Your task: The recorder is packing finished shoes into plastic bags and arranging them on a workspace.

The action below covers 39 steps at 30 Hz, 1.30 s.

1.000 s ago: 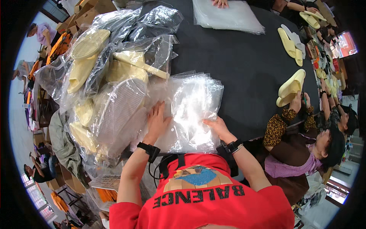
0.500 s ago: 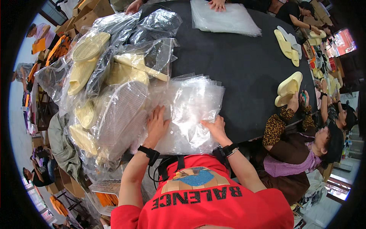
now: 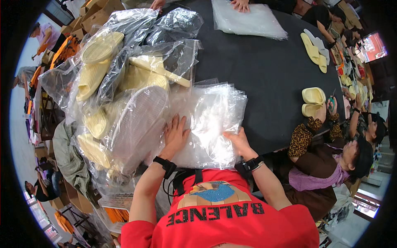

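A stack of clear plastic bags (image 3: pixel 211 124) lies at the near edge of the black table, its sheets slightly fanned at the far side. My left hand (image 3: pixel 176 134) rests flat on the stack's left part, fingers stretched out, beside the bagged slippers. At the stack's right edge is my right hand (image 3: pixel 238 142), its thumb on the top bag and its other fingers curled at the edge, partly hidden. Cream slippers (image 3: pixel 99 70) in clear bags are heaped on the left; a pale ribbed sole (image 3: pixel 140 115) shows through the nearest bag.
Across the black table (image 3: pixel 264 82), another person's hand (image 3: pixel 240 5) presses on a second stack of clear bags (image 3: pixel 248 20). At the right, a co-worker holds cream slippers (image 3: pixel 313 101) and a small green-handled tool (image 3: pixel 332 103). Loose slippers (image 3: pixel 315 51) lie farther back.
My hands stay on the bag stack, with slight shifts. The co-worker at right has turned the cream slippers. The view has moved a little, so the table's contents sit slightly farther right.
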### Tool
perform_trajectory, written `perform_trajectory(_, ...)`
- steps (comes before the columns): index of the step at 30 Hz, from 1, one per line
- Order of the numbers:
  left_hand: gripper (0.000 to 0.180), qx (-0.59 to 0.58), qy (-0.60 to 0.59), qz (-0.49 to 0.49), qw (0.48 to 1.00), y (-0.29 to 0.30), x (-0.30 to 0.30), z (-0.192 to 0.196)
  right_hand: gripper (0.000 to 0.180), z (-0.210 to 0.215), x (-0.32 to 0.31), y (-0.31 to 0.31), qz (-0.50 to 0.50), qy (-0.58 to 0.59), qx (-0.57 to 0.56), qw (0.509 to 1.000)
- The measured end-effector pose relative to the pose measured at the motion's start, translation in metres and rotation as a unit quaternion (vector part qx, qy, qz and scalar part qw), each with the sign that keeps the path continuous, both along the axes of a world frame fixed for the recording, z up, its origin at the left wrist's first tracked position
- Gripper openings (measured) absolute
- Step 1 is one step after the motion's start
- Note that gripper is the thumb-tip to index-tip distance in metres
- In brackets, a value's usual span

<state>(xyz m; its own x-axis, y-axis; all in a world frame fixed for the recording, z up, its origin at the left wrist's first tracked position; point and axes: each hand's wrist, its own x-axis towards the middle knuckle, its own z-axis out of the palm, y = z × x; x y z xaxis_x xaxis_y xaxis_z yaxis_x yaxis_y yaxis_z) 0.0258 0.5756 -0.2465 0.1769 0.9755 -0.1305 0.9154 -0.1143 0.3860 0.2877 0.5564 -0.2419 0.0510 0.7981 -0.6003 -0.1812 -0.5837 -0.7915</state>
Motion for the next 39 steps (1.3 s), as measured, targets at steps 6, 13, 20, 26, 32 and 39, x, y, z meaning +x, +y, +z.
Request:
perform_trajectory(6,0.054,0.014,0.028,0.006,1.000,-0.001,-0.003,-0.007,0.050,0.003,-0.008,0.011,0.046,0.099,-0.035,0.993)
perform_trajectory(13,0.053,-0.010,0.018,0.017,1.000,0.002,-0.003,-0.006,0.053,-0.013,-0.014,0.022,0.142,-0.262,0.125,0.946)
perform_trajectory(20,0.052,-0.012,0.027,0.023,0.999,0.001,0.000,-0.008,0.052,-0.006,-0.016,0.023,0.105,-0.045,0.042,0.993)
perform_trajectory(26,0.054,0.012,0.015,0.018,1.000,0.000,-0.002,-0.005,0.039,0.001,-0.016,0.024,0.071,0.049,-0.019,0.996)
perform_trajectory(32,0.052,0.047,-0.093,0.016,0.994,0.018,0.018,0.009,0.036,0.025,0.035,0.024,0.023,0.036,-0.002,0.999)
perform_trajectory(39,0.035,-0.248,-0.601,0.235,0.722,0.075,-0.029,0.007,0.043,-0.002,0.156,0.011,0.009,0.028,-0.026,0.999)
